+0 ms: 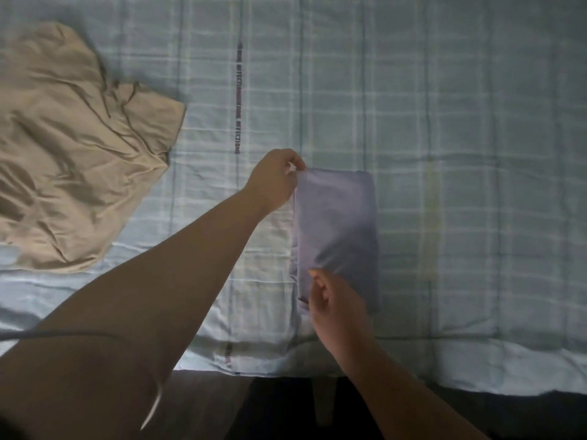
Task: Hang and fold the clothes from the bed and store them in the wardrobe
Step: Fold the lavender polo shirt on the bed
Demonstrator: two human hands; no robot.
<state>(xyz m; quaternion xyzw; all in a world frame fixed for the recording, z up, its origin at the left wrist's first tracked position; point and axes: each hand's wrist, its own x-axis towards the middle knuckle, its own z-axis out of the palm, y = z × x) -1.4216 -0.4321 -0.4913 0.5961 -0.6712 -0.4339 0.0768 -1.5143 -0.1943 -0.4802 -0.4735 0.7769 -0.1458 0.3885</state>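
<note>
A pale lilac garment (341, 223), folded into a narrow upright rectangle, lies on the checked light-blue bedcover (460, 154) near the bed's front edge. My left hand (274, 182) pinches its far left corner between thumb and fingers, lifting that edge slightly. My right hand (336, 308) pinches the near left edge of the same garment, fingers curled on the cloth. A crumpled beige garment (73, 160) lies spread at the left of the bed, apart from both hands.
The bed's front edge (413, 373) runs across the lower frame, with dark floor below it. A thin grey cable (63, 335) crosses my left arm at lower left. Bare bedcover stretches to the right and behind the lilac garment.
</note>
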